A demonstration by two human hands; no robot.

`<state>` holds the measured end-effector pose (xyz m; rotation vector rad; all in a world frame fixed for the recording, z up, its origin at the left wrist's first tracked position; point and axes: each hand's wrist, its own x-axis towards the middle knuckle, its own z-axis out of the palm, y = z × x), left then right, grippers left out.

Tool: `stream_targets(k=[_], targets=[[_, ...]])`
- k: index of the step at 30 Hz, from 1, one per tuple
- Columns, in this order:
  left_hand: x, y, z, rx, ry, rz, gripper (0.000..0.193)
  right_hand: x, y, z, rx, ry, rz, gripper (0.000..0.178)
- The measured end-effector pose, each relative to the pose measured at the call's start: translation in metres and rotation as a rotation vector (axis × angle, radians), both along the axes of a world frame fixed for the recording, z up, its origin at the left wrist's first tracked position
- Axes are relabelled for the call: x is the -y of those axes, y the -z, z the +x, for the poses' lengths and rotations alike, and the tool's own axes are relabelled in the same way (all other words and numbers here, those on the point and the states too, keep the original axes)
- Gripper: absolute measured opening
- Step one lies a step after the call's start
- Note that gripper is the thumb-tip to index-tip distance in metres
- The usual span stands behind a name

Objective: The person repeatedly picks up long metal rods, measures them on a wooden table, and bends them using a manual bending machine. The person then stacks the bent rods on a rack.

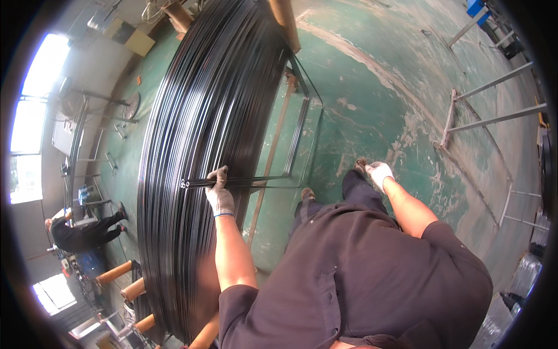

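My left hand (220,192), in a pale knitted glove with a blue cuff edge, is closed around several thin black metal tubes (253,181). Their round open ends show to the left of my fist. On the right these tubes bend and run away from me as a long frame shape. Beneath and beside them lies a big stack of glossy black tubes (192,116). My right hand (381,173), gloved as well, hangs by my right leg, away from the stack. How its fingers are held is not clear, and nothing shows in it.
Brown cylindrical posts (285,23) stand at the stack's edges, with more posts (114,272) at lower left. Metal racks (450,119) stand on the worn green floor (372,87) to the right. Another person (84,230) works at far left near a bench.
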<state>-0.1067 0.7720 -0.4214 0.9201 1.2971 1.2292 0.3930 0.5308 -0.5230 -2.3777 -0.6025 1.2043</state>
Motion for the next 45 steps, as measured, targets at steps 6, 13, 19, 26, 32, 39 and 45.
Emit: stream_targets(k=[6, 13, 19, 26, 32, 39, 45], targets=[[0.026, -0.062, 0.099, -0.061, 0.256, 0.091, 0.035, -0.013, -0.004, 0.062, -0.043, -0.122, -0.044, 0.040], [0.048, -0.183, 0.276, -0.129, 0.532, 0.130, 0.046, -0.109, -0.108, 0.091, -0.199, -0.655, 0.286, 0.044], [0.096, -0.217, 0.325, -0.243, 0.815, 0.081, 0.018, -0.189, -0.199, 0.067, -0.567, -1.326, 0.602, 0.083], [0.148, -0.225, 0.393, -0.256, 0.757, -0.045, 0.011, -0.177, -0.246, 0.088, -0.770, -1.866, 0.482, 0.080], [0.182, -0.257, 0.487, -0.273, 0.466, -0.127, 0.043, -0.125, -0.242, 0.116, -1.128, -1.818, 0.513, 0.055], [0.222, -0.341, 0.625, -0.209, 0.224, -0.154, 0.049, -0.050, -0.254, 0.165, -1.593, -1.777, 0.511, 0.027], [0.272, -0.404, 0.695, -0.234, 0.178, -0.093, 0.044, 0.001, -0.332, 0.234, -1.838, -1.881, 0.401, 0.025]])
